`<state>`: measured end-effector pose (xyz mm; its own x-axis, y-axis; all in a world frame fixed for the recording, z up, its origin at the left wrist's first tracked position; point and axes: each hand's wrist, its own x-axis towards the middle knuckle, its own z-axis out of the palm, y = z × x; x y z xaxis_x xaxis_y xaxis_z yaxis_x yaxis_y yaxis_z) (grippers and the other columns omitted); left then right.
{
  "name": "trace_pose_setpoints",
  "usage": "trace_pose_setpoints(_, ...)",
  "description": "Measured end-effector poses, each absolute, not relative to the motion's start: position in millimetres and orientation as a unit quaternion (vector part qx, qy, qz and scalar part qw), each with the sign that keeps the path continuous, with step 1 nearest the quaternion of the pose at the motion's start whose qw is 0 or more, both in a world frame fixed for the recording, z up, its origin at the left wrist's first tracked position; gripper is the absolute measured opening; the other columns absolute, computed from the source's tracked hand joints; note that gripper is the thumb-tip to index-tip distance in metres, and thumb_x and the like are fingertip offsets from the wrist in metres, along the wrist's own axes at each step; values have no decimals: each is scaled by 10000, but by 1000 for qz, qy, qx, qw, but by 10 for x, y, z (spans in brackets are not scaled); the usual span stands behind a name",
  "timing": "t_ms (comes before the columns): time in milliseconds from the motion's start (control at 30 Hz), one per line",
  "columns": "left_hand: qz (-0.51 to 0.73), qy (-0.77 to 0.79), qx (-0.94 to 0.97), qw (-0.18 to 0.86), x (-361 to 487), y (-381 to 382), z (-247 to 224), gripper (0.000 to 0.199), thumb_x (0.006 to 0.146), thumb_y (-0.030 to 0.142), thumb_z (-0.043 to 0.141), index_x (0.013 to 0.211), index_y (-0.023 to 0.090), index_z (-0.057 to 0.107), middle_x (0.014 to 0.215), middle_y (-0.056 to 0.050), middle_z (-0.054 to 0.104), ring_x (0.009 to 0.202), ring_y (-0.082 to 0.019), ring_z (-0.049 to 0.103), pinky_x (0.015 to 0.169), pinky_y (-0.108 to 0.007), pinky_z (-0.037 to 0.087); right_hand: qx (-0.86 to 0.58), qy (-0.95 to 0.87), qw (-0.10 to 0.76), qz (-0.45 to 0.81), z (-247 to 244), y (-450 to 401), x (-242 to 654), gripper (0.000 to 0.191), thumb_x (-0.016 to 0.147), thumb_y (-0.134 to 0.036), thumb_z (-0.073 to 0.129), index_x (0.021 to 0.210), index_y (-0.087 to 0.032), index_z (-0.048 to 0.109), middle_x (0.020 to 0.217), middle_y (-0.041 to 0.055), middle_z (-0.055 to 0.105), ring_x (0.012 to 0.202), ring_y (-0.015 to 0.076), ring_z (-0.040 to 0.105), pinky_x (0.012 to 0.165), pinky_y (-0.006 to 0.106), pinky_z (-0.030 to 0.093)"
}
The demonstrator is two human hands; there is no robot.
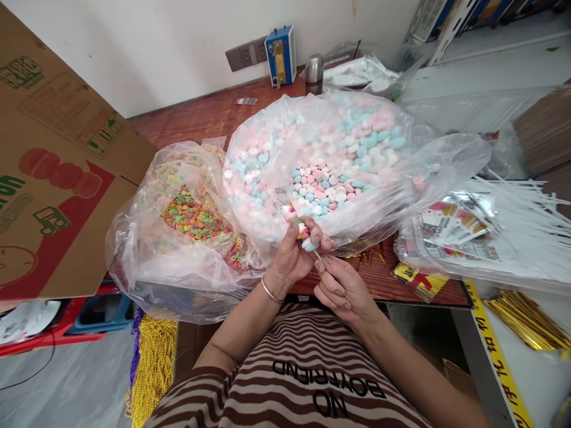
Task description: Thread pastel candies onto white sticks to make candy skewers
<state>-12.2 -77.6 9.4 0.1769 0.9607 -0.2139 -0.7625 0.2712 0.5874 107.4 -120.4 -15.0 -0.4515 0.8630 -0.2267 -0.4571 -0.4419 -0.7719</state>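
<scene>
My left hand (289, 258), with a bracelet on its wrist, is closed round a small stack of candies (308, 244) in white, pink and pale blue. A thin white stick (317, 255) comes out of the lower end of the stack. My right hand (342, 289) pinches this stick between thumb and forefinger, close below the candies. Just beyond both hands lies a large clear bag (250, 196) of pink, white and blue candies, opened at the middle. To its left, another open bag (134, 249) holds small colourful rings (196, 220). Fingers partly hide the stack.
A cardboard box (62, 178) stands at the left. White sticks (521, 220) and printed cards (459, 220) lie in a clear tray at the right. Gold twist ties (526, 318) are near the lower right. A blue device (281, 56) and a metal bottle (314, 74) stand by the wall.
</scene>
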Motion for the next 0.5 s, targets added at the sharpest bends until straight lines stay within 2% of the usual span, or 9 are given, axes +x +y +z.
trace_pose_setpoints(33, 572, 297, 178, 744, -135, -764, 76, 390, 875, 588, 656, 889, 202, 602, 688, 25, 536, 668, -126, 603, 793, -310, 572, -352, -365, 439, 742, -164, -1207, 1071, 284, 950, -474, 576, 829, -218, 550, 425, -141, 304, 296, 55, 206, 346, 207, 218)
trace_pose_setpoints(100, 587, 319, 182, 722, -163, -726, 65, 350, 849, 510, 726, 965, 193, 634, 806, -5, 619, 755, -137, 642, 802, -297, 566, -446, -493, 482, 570, -202, -1206, 1084, 230, 959, -412, 575, 846, -214, 596, 516, -74, 489, 396, 83, 409, 427, 223, 324)
trace_pose_setpoints(200, 634, 329, 183, 675, -198, -670, 116, 299, 837, 374, 771, 1045, 193, 655, 898, -11, 652, 795, -116, 644, 812, -262, 548, -491, -671, 465, 304, -232, -1183, 1136, 157, 969, -314, 560, 937, -206, 670, 754, 19, 700, 620, 140, 615, 598, 265, 438)
trace_pose_setpoints(300, 646, 351, 185, 652, -199, -658, 203, 252, 855, 349, 753, 1026, 193, 652, 803, 22, 605, 707, -84, 600, 763, -234, 528, -466, -748, 429, 197, -171, -1149, 1171, 203, 1014, -277, 505, 1082, -190, 675, 933, 70, 753, 796, 188, 682, 722, 301, 483)
trace_pose_setpoints(367, 646, 373, 190, 638, -176, -673, 247, 247, 856, 342, 753, 1011, 189, 636, 776, 33, 587, 683, -79, 591, 736, -228, 519, -477, -753, 433, 131, -83, -1124, 1168, 207, 1019, -270, 515, 1127, -175, 664, 996, 97, 743, 898, 214, 674, 796, 328, 480)
trace_pose_setpoints(500, 644, 414, 198, 612, -115, -718, 272, 252, 854, 315, 756, 1001, 190, 593, 747, 42, 583, 668, -81, 593, 687, -210, 494, -483, -777, 405, 2, 85, -1052, 1105, 139, 989, -198, 557, 1045, -166, 680, 864, 75, 698, 843, 216, 616, 785, 349, 416)
